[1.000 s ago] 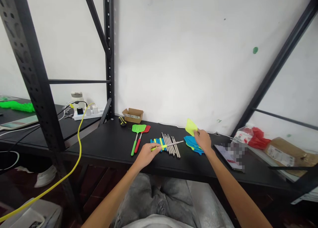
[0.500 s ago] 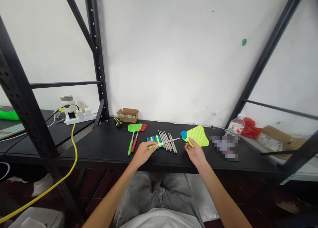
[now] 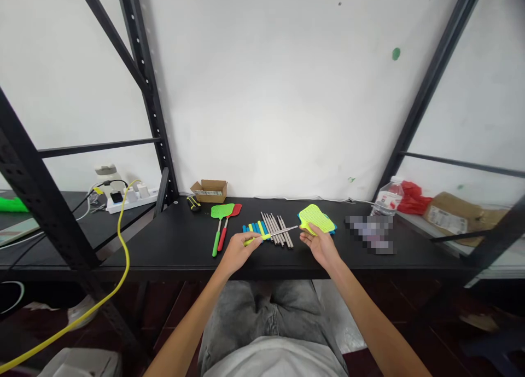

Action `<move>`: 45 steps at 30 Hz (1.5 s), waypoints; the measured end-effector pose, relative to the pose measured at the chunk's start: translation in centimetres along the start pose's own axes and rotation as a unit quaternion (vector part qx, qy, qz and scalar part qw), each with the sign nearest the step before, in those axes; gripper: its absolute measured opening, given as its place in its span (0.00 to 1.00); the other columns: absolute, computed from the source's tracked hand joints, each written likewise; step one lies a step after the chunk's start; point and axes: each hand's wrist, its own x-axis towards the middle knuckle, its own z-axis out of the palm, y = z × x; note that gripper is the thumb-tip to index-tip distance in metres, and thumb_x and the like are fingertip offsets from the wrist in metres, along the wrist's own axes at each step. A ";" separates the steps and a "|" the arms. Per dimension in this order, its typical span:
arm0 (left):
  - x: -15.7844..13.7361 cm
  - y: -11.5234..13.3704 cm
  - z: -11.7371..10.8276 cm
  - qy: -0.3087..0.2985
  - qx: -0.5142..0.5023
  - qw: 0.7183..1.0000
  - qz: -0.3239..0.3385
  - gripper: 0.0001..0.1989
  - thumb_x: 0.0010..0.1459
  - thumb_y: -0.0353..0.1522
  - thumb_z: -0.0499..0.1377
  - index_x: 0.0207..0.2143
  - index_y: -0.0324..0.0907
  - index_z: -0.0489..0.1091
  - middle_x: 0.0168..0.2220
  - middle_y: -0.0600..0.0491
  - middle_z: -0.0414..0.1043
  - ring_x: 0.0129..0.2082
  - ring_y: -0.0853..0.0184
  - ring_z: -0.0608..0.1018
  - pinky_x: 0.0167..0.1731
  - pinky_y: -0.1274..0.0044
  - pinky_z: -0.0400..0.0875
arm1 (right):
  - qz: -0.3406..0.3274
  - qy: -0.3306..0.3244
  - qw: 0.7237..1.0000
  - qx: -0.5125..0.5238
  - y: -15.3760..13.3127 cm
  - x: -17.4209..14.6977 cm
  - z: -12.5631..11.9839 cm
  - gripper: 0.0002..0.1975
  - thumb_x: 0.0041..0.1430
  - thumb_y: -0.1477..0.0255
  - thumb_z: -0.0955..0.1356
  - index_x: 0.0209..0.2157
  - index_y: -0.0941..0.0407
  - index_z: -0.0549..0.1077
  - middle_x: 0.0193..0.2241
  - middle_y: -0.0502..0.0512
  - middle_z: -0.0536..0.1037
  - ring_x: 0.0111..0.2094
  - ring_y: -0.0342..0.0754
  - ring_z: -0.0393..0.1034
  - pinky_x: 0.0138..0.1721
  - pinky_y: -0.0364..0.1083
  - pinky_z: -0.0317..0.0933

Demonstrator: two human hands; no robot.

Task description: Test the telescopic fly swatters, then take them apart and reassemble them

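Note:
My left hand (image 3: 241, 247) is closed on a yellow fly swatter handle (image 3: 266, 237) with a thin metal rod (image 3: 285, 231) sticking out to the right. My right hand (image 3: 320, 243) pinches the neck of a yellow mesh swatter head (image 3: 316, 218). The rod's tip is close to that neck; whether they touch I cannot tell. Blue swatter heads (image 3: 334, 230) lie partly hidden beneath the yellow one. Under and beyond my left hand are several blue and yellow handles (image 3: 255, 227), with several metal rods (image 3: 279, 224) side by side to their right.
Left on the black table (image 3: 164, 240) lie a green swatter (image 3: 222, 212) and a red swatter (image 3: 235, 210). Behind are an open cardboard box (image 3: 210, 191) and a black-yellow tool (image 3: 193, 204). A plastic bottle (image 3: 388, 197) stands right. A yellow cable (image 3: 125, 245) hangs at left.
The yellow swatter head has moved left and turned its neck toward the rod, so the gap between them has shrunk. My left hand still holds the handle. The view has shifted slightly.

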 end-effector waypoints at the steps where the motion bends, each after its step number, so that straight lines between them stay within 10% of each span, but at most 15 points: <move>1: 0.0 0.0 0.0 0.002 0.001 1.000 0.000 0.22 0.58 0.46 0.55 0.39 0.38 0.78 0.32 0.50 0.77 0.31 0.65 0.73 0.32 0.78 0.64 | -0.005 -0.003 1.000 -0.010 0.1 -0.1 0.1 0.14 0.48 0.68 0.76 0.37 0.56 0.74 0.32 0.55 0.81 0.29 0.46 0.76 0.35 0.45 0.71; 17: 0.0 -0.2 0.0 -0.019 0.002 1.000 0.018 0.22 0.60 0.46 0.54 0.40 0.38 0.78 0.31 0.52 0.74 0.28 0.68 0.69 0.29 0.79 0.59 | -0.024 -0.005 0.999 -0.035 0.1 -0.4 0.4 0.19 0.44 0.67 0.78 0.39 0.54 0.75 0.34 0.53 0.81 0.28 0.45 0.77 0.29 0.42 0.70; 28: -0.3 0.4 0.1 -0.065 0.005 0.997 0.028 0.28 0.63 0.49 0.46 0.23 0.37 0.67 0.19 0.58 0.52 0.22 0.73 0.56 0.23 0.79 0.50 | 0.003 0.003 1.000 -0.007 0.2 -0.9 1.2 0.13 0.48 0.67 0.76 0.36 0.54 0.75 0.36 0.54 0.81 0.27 0.43 0.75 0.29 0.41 0.69; 45: -0.3 -0.2 0.0 -0.064 0.014 0.998 0.025 0.27 0.62 0.49 0.48 0.34 0.37 0.77 0.18 0.58 0.54 0.21 0.72 0.59 0.23 0.80 0.52 | -0.052 -0.033 0.994 -0.090 0.1 -1.7 1.9 0.16 0.49 0.64 0.75 0.39 0.56 0.77 0.36 0.56 0.81 0.22 0.41 0.72 0.24 0.42 0.65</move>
